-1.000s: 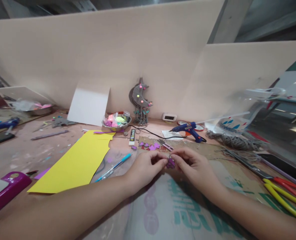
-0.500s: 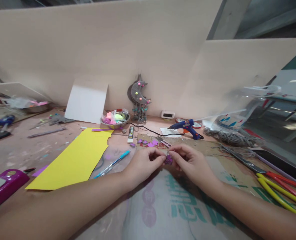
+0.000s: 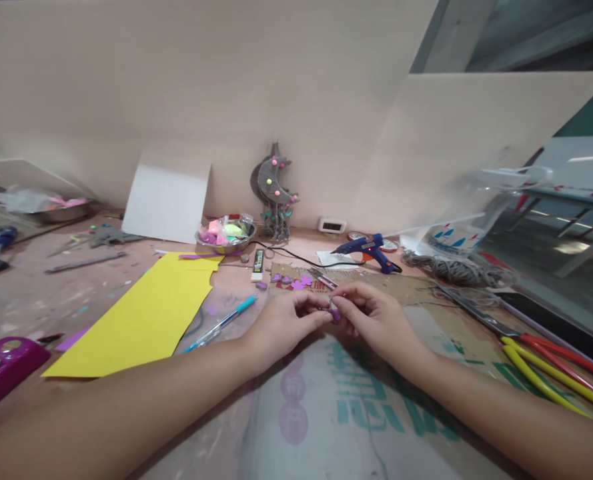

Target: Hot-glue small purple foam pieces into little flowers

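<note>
My left hand (image 3: 287,323) and my right hand (image 3: 373,320) meet fingertip to fingertip over the middle of the table. Between them they pinch a small purple foam cut-out (image 3: 334,313), mostly hidden by the fingers. Both hands are closed in a pinch on it. Just beyond the hands, several more purple foam shapes (image 3: 296,283) lie on a piece of brown cardboard (image 3: 411,288). A printed plastic sheet (image 3: 346,407) lies under my forearms.
A yellow paper sheet (image 3: 146,317) and a teal pen (image 3: 221,323) lie at the left. A blue glue gun (image 3: 369,250), a bowl of coloured bits (image 3: 225,235), a moon ornament (image 3: 273,190) and twine (image 3: 456,270) stand behind. Yellow and red sticks (image 3: 551,373) lie right, a purple tool (image 3: 6,363) at the front left.
Both hands have drawn slightly closer together and the purple cut-out is more hidden between the fingertips. The view has shifted a little; nothing else on the table moved.
</note>
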Demonstrator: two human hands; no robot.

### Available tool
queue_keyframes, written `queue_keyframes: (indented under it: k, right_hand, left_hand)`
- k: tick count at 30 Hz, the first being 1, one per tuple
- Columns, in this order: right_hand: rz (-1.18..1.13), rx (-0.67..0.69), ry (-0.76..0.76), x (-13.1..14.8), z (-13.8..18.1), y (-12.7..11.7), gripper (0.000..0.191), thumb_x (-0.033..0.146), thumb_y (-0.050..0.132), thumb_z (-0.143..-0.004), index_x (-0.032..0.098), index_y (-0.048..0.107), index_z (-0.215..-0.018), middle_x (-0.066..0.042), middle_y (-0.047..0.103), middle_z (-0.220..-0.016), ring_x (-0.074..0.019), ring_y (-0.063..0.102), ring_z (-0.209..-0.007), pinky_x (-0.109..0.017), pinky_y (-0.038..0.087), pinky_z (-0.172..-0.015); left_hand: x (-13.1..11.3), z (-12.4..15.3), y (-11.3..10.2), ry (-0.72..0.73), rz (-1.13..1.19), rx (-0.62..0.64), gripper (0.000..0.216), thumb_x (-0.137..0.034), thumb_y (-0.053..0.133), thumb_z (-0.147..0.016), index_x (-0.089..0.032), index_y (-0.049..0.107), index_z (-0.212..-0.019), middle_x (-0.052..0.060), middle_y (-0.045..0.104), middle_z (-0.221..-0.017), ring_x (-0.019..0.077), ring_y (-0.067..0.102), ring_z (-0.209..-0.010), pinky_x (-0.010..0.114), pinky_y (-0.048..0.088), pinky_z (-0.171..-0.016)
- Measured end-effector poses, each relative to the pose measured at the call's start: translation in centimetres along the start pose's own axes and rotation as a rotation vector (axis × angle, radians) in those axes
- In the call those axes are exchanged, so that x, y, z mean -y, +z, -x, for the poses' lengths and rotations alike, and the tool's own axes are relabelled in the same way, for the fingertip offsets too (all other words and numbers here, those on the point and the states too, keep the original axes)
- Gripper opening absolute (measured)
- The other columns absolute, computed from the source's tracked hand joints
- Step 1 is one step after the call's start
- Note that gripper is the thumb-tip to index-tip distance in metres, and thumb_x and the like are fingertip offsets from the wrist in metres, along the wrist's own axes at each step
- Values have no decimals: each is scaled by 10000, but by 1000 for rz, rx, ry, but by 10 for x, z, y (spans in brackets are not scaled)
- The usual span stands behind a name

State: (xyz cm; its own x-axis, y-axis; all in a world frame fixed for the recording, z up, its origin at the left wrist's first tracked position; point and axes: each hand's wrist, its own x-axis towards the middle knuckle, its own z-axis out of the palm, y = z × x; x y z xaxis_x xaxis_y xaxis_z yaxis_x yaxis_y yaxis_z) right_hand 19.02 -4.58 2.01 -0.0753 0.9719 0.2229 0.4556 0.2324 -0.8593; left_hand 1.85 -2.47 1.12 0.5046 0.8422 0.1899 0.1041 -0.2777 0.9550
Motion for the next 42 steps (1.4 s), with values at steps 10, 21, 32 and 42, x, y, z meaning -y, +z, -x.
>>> queue_keyframes:
  k: [10, 21, 32, 42]
  right_hand:
    - [-2, 13, -17, -1, -1, 0, 227, 395, 551, -814, 178, 589, -867, 28, 574, -571, -93, 492, -444, -214, 400, -432]
    - [-14, -8, -11, -2, 1, -2, 225, 379, 543, -827, 167, 590, -886, 41, 530, -534, -89, 480, -451, -199, 389, -430]
    - [-66, 166, -14, -2, 2, 1, 387, 349, 497, -862, 171, 502, -1206, 51, 513, -535, -97, 491, -470, -208, 418, -458]
    - [-125, 178, 35, -3, 1, 0, 403, 447, 389, -904, 164, 499, -1169, 16, 573, -581, -89, 467, -445, -198, 371, -416]
  left_hand:
    - [-8, 3, 1, 33, -119, -11, 115, -188, 575, -780, -142, 666, -831, 24, 687, -837, 141, 609, -792, 225, 463, -733]
    - [-4, 0, 1, -29, -33, -53, 133, -231, 536, -805, -140, 626, -768, 3, 617, -706, 109, 547, -662, 204, 416, -624]
    - [3, -5, 1, -47, 43, -149, 163, -289, 544, -788, -149, 614, -836, 21, 637, -779, 138, 580, -721, 232, 436, -657]
    - [7, -6, 2, -74, 85, -157, 184, -310, 541, -795, -149, 613, -850, 16, 621, -737, 124, 563, -662, 223, 429, -607]
